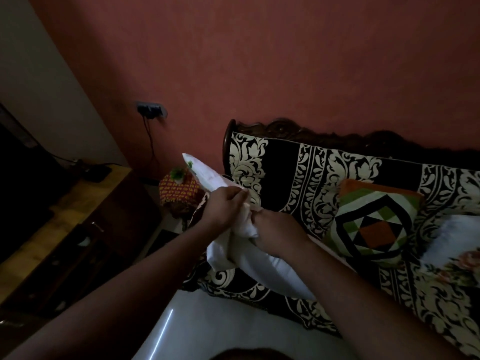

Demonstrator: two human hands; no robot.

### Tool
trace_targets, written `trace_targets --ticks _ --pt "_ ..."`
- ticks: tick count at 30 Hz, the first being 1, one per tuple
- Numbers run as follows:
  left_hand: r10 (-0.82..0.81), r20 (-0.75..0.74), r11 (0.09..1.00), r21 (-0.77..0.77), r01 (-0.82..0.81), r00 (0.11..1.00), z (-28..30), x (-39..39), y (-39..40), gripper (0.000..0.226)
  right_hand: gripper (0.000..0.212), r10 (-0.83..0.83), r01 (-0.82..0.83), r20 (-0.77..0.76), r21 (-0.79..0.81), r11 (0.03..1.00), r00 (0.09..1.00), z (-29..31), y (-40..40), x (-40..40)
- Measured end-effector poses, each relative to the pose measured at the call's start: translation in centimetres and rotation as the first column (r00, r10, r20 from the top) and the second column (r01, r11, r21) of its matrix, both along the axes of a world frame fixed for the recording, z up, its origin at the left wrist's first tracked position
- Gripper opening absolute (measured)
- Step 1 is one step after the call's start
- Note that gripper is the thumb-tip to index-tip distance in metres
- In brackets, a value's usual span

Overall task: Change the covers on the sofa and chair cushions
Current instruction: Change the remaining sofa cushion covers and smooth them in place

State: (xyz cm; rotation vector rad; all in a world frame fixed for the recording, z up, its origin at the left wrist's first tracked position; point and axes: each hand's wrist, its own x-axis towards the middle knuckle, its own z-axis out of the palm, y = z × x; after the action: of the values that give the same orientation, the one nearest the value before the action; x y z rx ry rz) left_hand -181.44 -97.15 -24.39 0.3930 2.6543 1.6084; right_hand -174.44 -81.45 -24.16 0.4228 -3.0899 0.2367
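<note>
A white cushion (275,274) stands tilted on the front edge of the sofa (285,162), which wears a black and cream patterned throw. A white cover (205,175) with a green print is bunched around the cushion's upper end. My left hand (224,206) grips the cover's gathered cloth from the left. My right hand (275,233) pinches the cloth just to the right of it, over the cushion. The two hands nearly touch. How far the cover reaches down the cushion is hidden by my arms.
A geometric green, orange and black cushion (374,224) leans on the sofa back. A white and floral cushion (457,245) lies at the right. A red patterned stool (179,190) stands left of the sofa. A wooden cabinet (65,216) fills the left side. White floor (220,326) lies below.
</note>
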Motion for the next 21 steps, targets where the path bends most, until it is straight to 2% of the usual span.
trace_targets --ticks 2,4,7,9,12,14,16,18,21 --pt "-0.046 -0.093 0.995 -0.088 0.038 0.995 0.3 0.7 0.2 0.043 0.034 -0.081 0.081 0.039 -0.01 0.997 0.996 0.4 -0.9 -1.0" --pt "-0.104 -0.194 0.976 -0.208 0.063 0.975 0.7 1.8 0.4 0.045 0.044 -0.151 0.155 0.048 -0.091 0.984 0.987 0.9 -1.6 -1.7" --pt "-0.07 -0.273 0.935 -0.354 -0.032 0.959 1.3 1.7 -0.4 0.051 0.048 -0.187 0.186 0.013 -0.175 0.967 0.982 1.2 -3.1 -2.0" --pt "-0.051 -0.306 0.867 -0.486 -0.11 0.951 1.5 0.8 -1.5 0.059 0.049 -0.212 0.213 0.036 -0.274 0.938 0.977 1.1 -3.9 -1.9" --pt "-0.106 -0.261 0.832 -0.552 -0.059 0.96 1.5 -0.2 -2.8 0.066 0.065 -0.249 0.283 0.137 -0.545 0.79 0.959 0.4 -4.1 -1.3" --pt "-0.19 -0.178 0.808 -0.587 0.05 0.966 1.2 -0.3 -3.8 0.07 0.07 -0.266 0.301 0.152 -0.629 0.716 0.952 0.0 -4.3 -0.9" --pt "-0.275 -0.143 0.783 -0.607 0.135 0.951 0.8 -0.6 -4.8 0.061 0.069 -0.262 0.302 0.158 -0.624 0.72 0.952 -0.6 -4.7 -0.7" --pt "-0.333 -0.139 0.772 -0.608 0.185 0.933 0.6 -0.5 -5.1 0.042 0.069 -0.24 0.282 0.152 -0.611 0.739 0.959 -1.2 -5.0 -0.6" --pt "-0.365 -0.19 0.726 -0.671 0.151 0.912 0.5 0.0 -4.5 0.027 0.067 -0.235 0.281 0.156 -0.611 0.74 0.959 -1.7 -5.0 -0.4"
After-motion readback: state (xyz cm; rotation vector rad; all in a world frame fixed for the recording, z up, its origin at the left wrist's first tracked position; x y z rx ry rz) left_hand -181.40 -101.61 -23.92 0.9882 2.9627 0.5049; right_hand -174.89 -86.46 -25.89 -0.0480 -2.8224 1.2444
